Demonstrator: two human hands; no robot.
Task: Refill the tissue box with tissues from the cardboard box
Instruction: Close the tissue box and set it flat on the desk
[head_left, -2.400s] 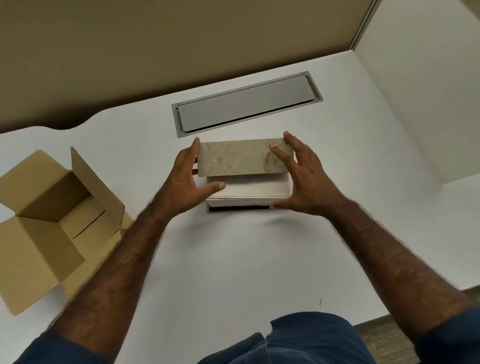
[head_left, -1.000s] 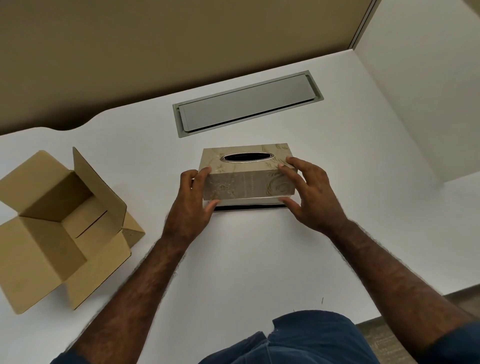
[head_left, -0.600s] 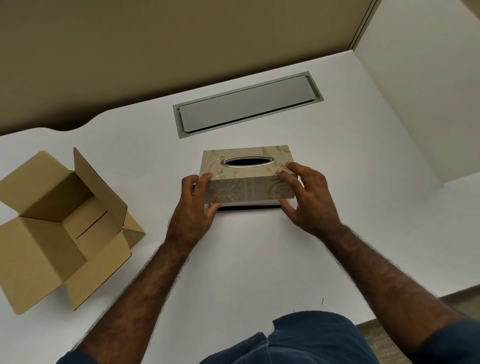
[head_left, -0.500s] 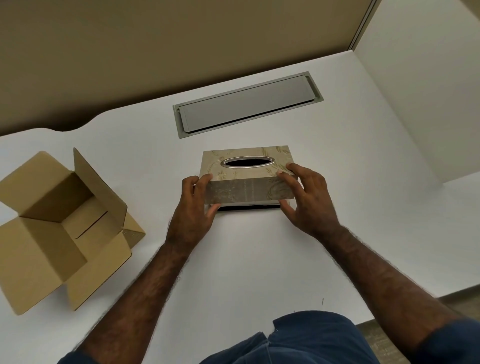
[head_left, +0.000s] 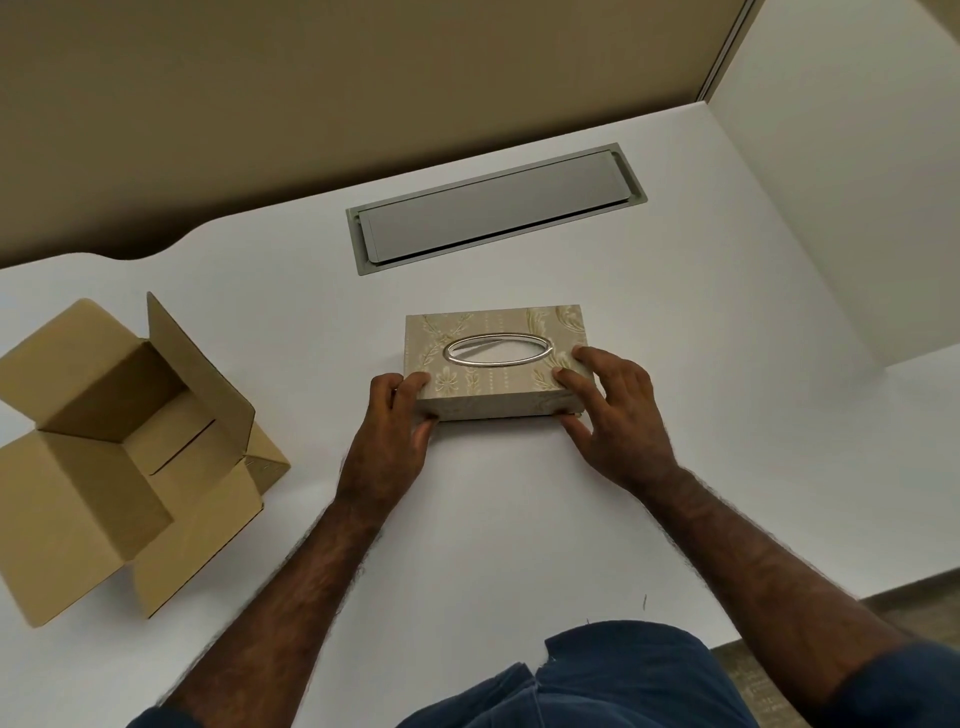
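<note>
A beige floral tissue box (head_left: 493, 387) with a metal-rimmed oval slot sits flat on the white table (head_left: 493, 519), near its middle. White tissue shows through the slot. My left hand (head_left: 395, 431) grips the box's near left corner. My right hand (head_left: 613, 410) holds its near right corner, fingers on the lid. The open cardboard box (head_left: 119, 447) stands at the left with its flaps spread; no tissues show inside it.
A grey cable hatch (head_left: 493, 208) is set into the table behind the tissue box. A tan partition (head_left: 363, 78) runs along the far edge and a white wall (head_left: 841, 182) stands at the right. The table's near edge is by my lap.
The cover, earlier held tilted above its base and the white stack, has come down over them. The dark gap at the bottom has closed and the slot now shows white.
</note>
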